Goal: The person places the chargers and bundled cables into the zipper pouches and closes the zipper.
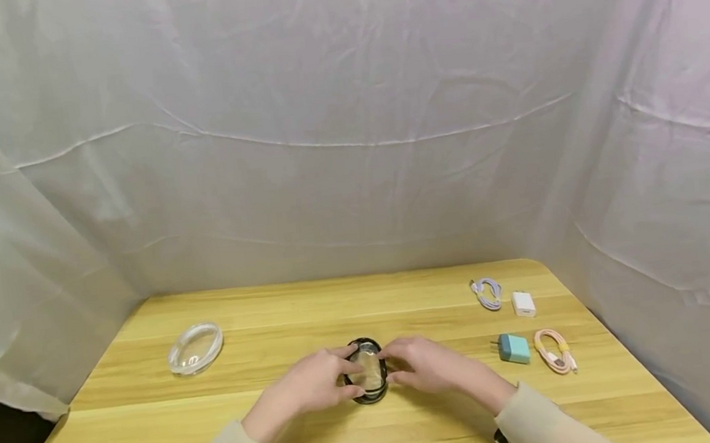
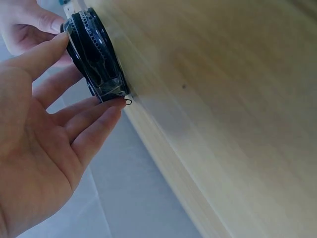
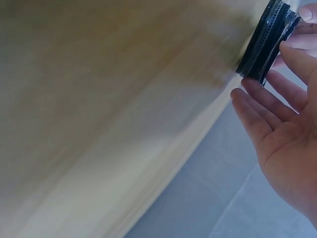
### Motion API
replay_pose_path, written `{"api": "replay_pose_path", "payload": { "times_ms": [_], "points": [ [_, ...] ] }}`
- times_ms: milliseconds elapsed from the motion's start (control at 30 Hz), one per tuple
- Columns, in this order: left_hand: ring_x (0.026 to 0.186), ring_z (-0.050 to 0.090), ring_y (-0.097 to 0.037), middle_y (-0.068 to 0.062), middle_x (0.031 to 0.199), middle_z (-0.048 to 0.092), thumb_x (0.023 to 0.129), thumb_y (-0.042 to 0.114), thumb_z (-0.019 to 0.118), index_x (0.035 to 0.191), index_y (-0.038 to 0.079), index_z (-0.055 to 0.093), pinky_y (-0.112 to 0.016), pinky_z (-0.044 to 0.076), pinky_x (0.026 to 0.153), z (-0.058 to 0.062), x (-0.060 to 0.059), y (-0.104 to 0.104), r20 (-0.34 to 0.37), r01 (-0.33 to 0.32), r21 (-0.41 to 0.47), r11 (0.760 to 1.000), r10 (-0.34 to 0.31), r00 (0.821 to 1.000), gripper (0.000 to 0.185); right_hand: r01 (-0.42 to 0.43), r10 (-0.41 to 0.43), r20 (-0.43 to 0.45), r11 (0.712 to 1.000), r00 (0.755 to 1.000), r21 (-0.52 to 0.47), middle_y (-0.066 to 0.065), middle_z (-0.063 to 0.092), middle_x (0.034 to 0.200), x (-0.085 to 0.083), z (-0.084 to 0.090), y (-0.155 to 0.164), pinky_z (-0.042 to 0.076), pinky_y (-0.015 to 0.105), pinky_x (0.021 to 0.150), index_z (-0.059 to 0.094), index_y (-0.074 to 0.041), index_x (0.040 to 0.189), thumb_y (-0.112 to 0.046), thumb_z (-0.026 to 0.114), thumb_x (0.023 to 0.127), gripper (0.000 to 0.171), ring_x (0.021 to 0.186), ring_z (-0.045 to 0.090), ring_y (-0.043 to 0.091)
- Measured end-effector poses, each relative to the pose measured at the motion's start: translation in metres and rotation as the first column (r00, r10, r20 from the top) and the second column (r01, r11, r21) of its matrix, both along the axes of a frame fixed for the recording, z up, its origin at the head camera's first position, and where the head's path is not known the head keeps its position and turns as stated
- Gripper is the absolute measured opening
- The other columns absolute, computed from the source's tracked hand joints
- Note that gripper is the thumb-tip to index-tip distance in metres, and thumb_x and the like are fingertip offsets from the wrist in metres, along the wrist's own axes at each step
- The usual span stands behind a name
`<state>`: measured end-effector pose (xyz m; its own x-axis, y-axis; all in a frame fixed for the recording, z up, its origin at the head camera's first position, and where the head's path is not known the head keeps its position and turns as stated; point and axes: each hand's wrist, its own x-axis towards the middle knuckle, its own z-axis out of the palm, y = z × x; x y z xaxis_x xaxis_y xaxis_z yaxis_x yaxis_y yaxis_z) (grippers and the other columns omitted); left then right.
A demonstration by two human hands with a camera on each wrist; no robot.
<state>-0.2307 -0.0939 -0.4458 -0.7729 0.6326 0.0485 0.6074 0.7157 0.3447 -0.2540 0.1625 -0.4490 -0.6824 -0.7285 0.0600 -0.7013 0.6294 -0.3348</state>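
Observation:
A black oval case (image 1: pixel 367 370) with a clear top lies on the wooden table (image 1: pixel 156 430) near the front middle. My left hand (image 1: pixel 320 382) holds its left side, thumb on one end and fingers on the other. The left wrist view shows the case (image 2: pixel 94 59) pinched this way by my left hand (image 2: pixel 74 84). My right hand (image 1: pixel 418 365) is at the case's right side. In the right wrist view the palm of that hand (image 3: pixel 270 74) is spread, its thumb lies against the case (image 3: pixel 267 42), and its straight fingers (image 3: pixel 247 106) end just beside it.
A clear round dish (image 1: pixel 195 348) sits at the left of the table. To the right lie a purple cable (image 1: pixel 487 293), a white charger (image 1: pixel 523 303), a teal charger (image 1: pixel 513 348) and a pink cable (image 1: pixel 555 350). White cloth walls surround the table.

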Motion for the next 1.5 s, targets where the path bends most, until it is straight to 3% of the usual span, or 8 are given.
{"api": "replay_pose_path", "payload": {
  "times_ms": [133, 367, 533, 600, 800, 1033, 1267, 1500],
  "points": [
    [0.107, 0.072, -0.033, -0.017, 0.154, 0.051, 0.094, 0.038, 0.077, 0.128, 0.016, 0.075, -0.036, 0.058, 0.088, 0.002, 0.006, 0.001, -0.014, 0.009, -0.026, 1.0, -0.009, 1.0, 0.04, -0.001, 0.001, 0.008, 1.0, 1.0, 0.007, 0.009, 0.068, 0.135, 0.008, 0.001, 0.003, 0.052, 0.046, 0.108, 0.065, -0.006, 0.136, -0.027, 0.071, 0.1, 0.042, 0.124, 0.064, 0.027],
    [0.129, 0.061, -0.038, -0.014, 0.157, 0.049, 0.094, 0.042, 0.075, 0.127, 0.02, 0.076, -0.051, 0.052, 0.106, 0.002, 0.014, 0.001, -0.029, -0.01, -0.059, 0.998, 0.008, 1.0, 0.04, 0.025, -0.026, 0.023, 0.999, 0.999, 0.028, 0.009, 0.065, 0.14, 0.015, 0.001, 0.004, 0.049, 0.048, 0.11, 0.063, -0.008, 0.14, -0.03, 0.068, 0.102, 0.044, 0.129, 0.061, 0.028],
    [0.109, 0.071, -0.031, -0.014, 0.156, 0.051, 0.09, 0.045, 0.079, 0.123, 0.02, 0.078, -0.038, 0.059, 0.084, 0.001, 0.017, 0.004, -0.031, -0.024, -0.047, 0.999, 0.023, 0.999, 0.041, 0.034, -0.035, 0.031, 0.999, 0.999, 0.033, 0.009, 0.063, 0.142, 0.018, 0.001, 0.004, 0.047, 0.049, 0.112, 0.062, -0.009, 0.142, -0.031, 0.068, 0.102, 0.045, 0.132, 0.059, 0.029],
    [0.107, 0.072, -0.031, -0.014, 0.154, 0.053, 0.088, 0.046, 0.08, 0.121, 0.021, 0.079, -0.038, 0.059, 0.082, 0.0, 0.017, 0.005, -0.05, -0.031, -0.051, 0.998, 0.029, 0.998, 0.041, 0.035, -0.036, 0.036, 0.999, 0.999, 0.033, 0.009, 0.063, 0.143, 0.019, 0.001, 0.004, 0.047, 0.049, 0.112, 0.062, -0.009, 0.142, -0.031, 0.068, 0.102, 0.046, 0.132, 0.059, 0.029],
    [0.133, 0.057, -0.038, -0.014, 0.149, 0.057, 0.084, 0.048, 0.083, 0.113, 0.023, 0.081, -0.056, 0.05, 0.106, -0.001, 0.018, 0.009, -0.131, -0.051, -0.067, 0.996, 0.042, 0.99, 0.038, 0.043, -0.045, 0.041, 0.999, 0.998, 0.033, 0.01, 0.061, 0.145, 0.021, 0.002, 0.005, 0.047, 0.049, 0.113, 0.06, -0.009, 0.145, -0.031, 0.068, 0.102, 0.049, 0.133, 0.058, 0.03],
    [0.126, 0.059, -0.029, -0.015, 0.145, 0.061, 0.082, 0.044, 0.086, 0.109, 0.02, 0.083, -0.047, 0.056, 0.101, -0.001, 0.017, 0.009, -0.166, -0.029, -0.034, 0.999, 0.023, 0.986, 0.036, 0.038, -0.038, 0.033, 0.999, 0.999, 0.01, 0.011, 0.06, 0.146, 0.022, 0.001, 0.008, 0.046, 0.05, 0.113, 0.059, -0.008, 0.145, -0.029, 0.069, 0.101, 0.05, 0.134, 0.057, 0.031],
    [0.125, 0.06, -0.03, -0.017, 0.144, 0.062, 0.084, 0.041, 0.085, 0.109, 0.018, 0.082, -0.047, 0.054, 0.104, -0.003, 0.014, 0.008, -0.152, -0.017, -0.011, 1.0, 0.015, 0.988, 0.035, 0.031, -0.03, 0.024, 0.999, 0.999, -0.042, 0.011, 0.059, 0.147, 0.023, 0.0, 0.014, 0.044, 0.052, 0.114, 0.058, -0.006, 0.145, -0.027, 0.068, 0.102, 0.049, 0.136, 0.056, 0.032],
    [0.125, 0.06, -0.032, -0.017, 0.143, 0.063, 0.086, 0.04, 0.084, 0.11, 0.016, 0.082, -0.048, 0.054, 0.104, -0.006, 0.014, 0.007, -0.161, -0.006, 0.005, 1.0, 0.007, 0.987, 0.034, 0.09, -0.088, 0.026, 0.99, 0.996, -0.11, 0.011, 0.057, 0.15, 0.027, 0.002, 0.024, 0.042, 0.055, 0.115, 0.055, -0.007, 0.148, -0.029, 0.067, 0.102, 0.052, 0.138, 0.053, 0.032]
  ]
}}
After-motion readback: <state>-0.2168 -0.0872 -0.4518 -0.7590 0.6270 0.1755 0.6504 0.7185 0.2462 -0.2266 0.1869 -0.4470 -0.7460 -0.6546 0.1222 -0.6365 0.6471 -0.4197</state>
